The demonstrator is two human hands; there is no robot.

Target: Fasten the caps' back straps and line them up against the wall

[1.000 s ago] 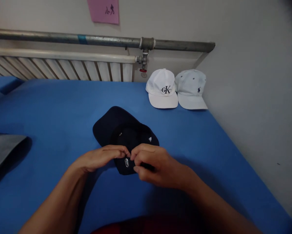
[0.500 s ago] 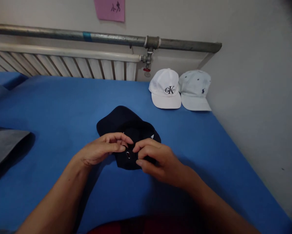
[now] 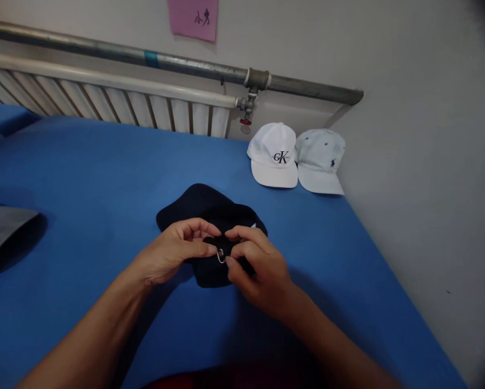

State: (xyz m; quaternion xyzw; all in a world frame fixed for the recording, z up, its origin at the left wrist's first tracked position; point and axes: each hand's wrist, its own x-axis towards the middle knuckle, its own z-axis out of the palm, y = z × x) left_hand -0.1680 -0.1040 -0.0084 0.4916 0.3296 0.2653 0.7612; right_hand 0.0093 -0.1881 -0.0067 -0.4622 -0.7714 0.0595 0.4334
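A dark, nearly black baseball cap (image 3: 199,204) lies on the blue surface, its brim toward the far left and its inner side partly showing. At its near edge, my left hand (image 3: 175,248) pinches the dark back strap between thumb and fingers. A small silver metal buckle (image 3: 220,259) shows between the two hands. From the other side my right hand (image 3: 262,265) closes its thumb and fingers on the strap, close by the buckle. The strap's exact path through the buckle is too dark to make out.
On the blue cover (image 3: 104,173), a white cap (image 3: 272,156) and a pale cap (image 3: 320,162) stand side by side at the back right. Behind are a radiator (image 3: 157,111), a metal pipe (image 3: 197,67) and a valve (image 3: 248,105). A grey flat item (image 3: 7,224) lies far left.
The fingers have come closer around the buckle, which is tilted differently and shifted slightly right. My right thumb has moved up beside it. The whole view has rotated slightly.
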